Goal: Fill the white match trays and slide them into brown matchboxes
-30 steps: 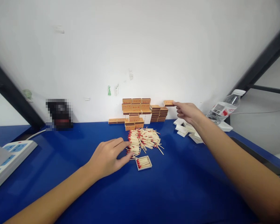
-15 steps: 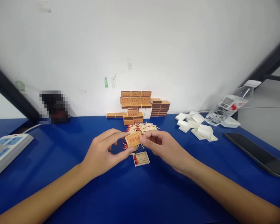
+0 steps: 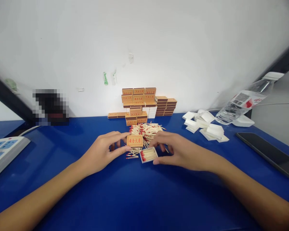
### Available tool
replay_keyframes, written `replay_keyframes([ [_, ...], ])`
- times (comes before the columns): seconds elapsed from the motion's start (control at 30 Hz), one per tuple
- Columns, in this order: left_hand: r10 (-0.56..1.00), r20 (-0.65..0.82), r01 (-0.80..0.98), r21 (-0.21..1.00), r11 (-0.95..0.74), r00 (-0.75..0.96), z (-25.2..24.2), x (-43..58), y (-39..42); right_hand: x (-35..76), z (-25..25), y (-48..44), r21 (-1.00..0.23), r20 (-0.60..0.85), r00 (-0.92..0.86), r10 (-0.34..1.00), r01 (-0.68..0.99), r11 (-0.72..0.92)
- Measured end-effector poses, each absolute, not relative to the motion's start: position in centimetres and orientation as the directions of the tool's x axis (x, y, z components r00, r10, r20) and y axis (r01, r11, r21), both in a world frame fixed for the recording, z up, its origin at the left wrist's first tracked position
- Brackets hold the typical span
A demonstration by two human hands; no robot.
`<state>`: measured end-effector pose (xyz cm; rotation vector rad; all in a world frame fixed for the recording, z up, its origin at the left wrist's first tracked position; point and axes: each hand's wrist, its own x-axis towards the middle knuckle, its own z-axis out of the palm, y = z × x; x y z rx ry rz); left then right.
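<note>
My left hand [image 3: 108,150] pinches an orange matchbox sleeve [image 3: 135,141] with red characters on its face, by its left end. To the right, my right hand [image 3: 178,149] grips a small white matchbox tray [image 3: 156,156] between thumb and fingers. Red-headed matches [image 3: 148,155] lie side by side in that tray. Sleeve and tray are close together but apart. Behind both hands spreads a heap of loose matches [image 3: 151,130], partly hidden by the sleeve and my right fingers.
Matchboxes [image 3: 138,98] are stacked against the wall, with more piles [image 3: 167,107] beside them. White empty trays [image 3: 207,126] lie in a heap at right, near a leaning water bottle [image 3: 243,99] and a phone [image 3: 267,154]. A power strip [image 3: 7,150] stands at left.
My right hand has let go of the sleeve and taken hold of the filled tray, which is now raised and shifted slightly right. The sleeve stays in my left hand, turned more level.
</note>
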<state>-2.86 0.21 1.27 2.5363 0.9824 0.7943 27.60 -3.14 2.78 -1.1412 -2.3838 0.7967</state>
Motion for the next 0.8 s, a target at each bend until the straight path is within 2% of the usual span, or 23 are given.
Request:
replay_keyframes([
  [0.17, 0.699, 0.404, 0.526, 0.465, -0.712, 0.59, 1.2, -3.0, 0.2, 29.4, 3.4, -1.9, -0.726, 0.133, -0.468, 0.874, 0.554, 0.407],
  [0.33, 0.705, 0.383, 0.504, 0.504, -0.701, 0.597, 1.2, -2.7, 0.0, 29.0, 3.3, -1.9, -0.774, 0.11, -0.462, 0.88, 0.515, 0.368],
  [0.57, 0.758, 0.342, 0.475, 0.618, -0.626, 0.555, 1.1, -2.5, 0.0, 28.4, 3.3, -2.3, -0.761, 0.168, -0.416, 0.894, 0.522, 0.386],
  [0.8, 0.768, 0.315, 0.449, 0.664, -0.598, 0.557, 1.3, -2.6, 0.1, 28.5, 3.6, -2.5, -0.767, 0.177, -0.416, 0.892, 0.509, 0.39],
])
